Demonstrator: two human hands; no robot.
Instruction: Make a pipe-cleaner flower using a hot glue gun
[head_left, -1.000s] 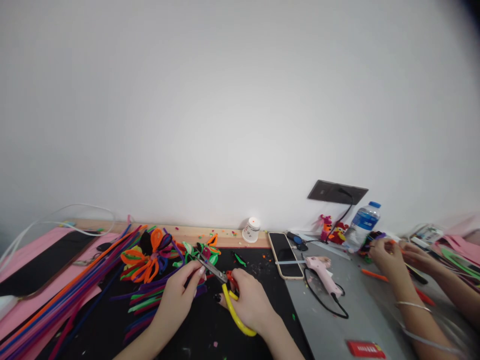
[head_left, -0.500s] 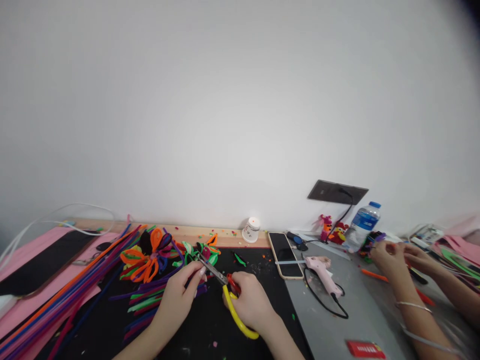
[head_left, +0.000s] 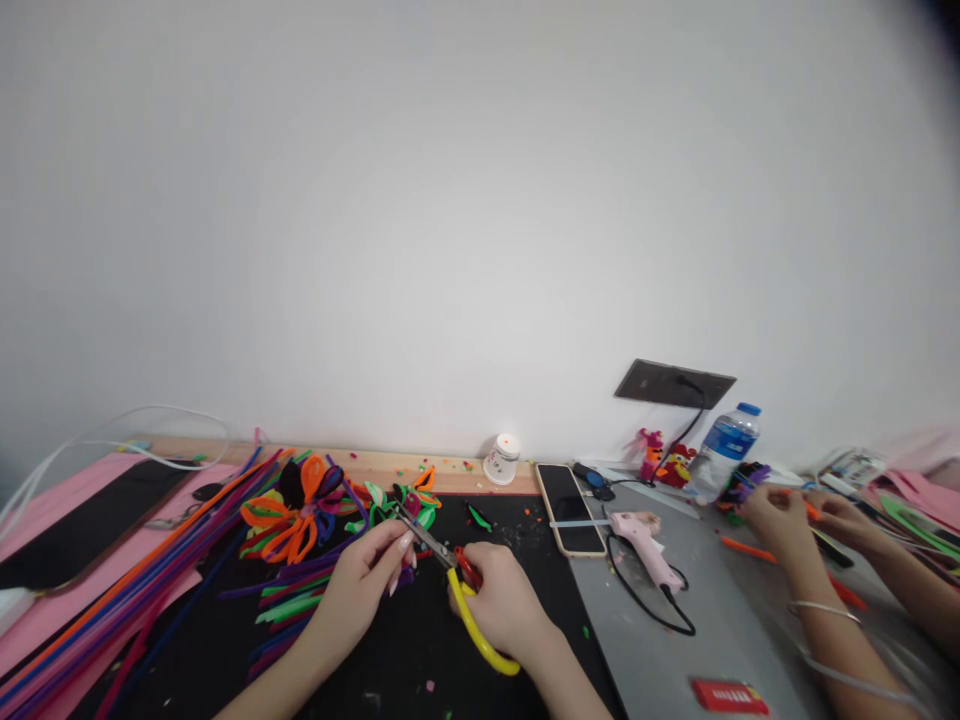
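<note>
My right hand (head_left: 501, 597) is wrapped round the handles of a pair of scissors (head_left: 480, 632), one loop yellow and one red. Their metal blades point up and left, to the fingertips of my left hand (head_left: 375, 572). Those fingers are pinched together by the blades; whatever sits between them is too small to make out. Just beyond lie looped green and orange pipe cleaners (head_left: 427, 508). An orange pipe-cleaner flower shape (head_left: 296, 520) rests left of them, above a row of short cut pipe cleaners (head_left: 289, 608).
Long pipe cleaners (head_left: 165, 575) cover the left side. Rightward are an upturned paper cup (head_left: 502, 461), a phone (head_left: 566, 505), a pink glue gun (head_left: 646, 548) with its cord, a water bottle (head_left: 726, 448) and a red box (head_left: 729, 696). A co-worker's hands (head_left: 780, 520) work at far right.
My left hand has shifted very slightly, its fingers a little lower at the blades. The scissors stay almost in place. The co-worker's hands have moved a little apart, showing an orange piece.
</note>
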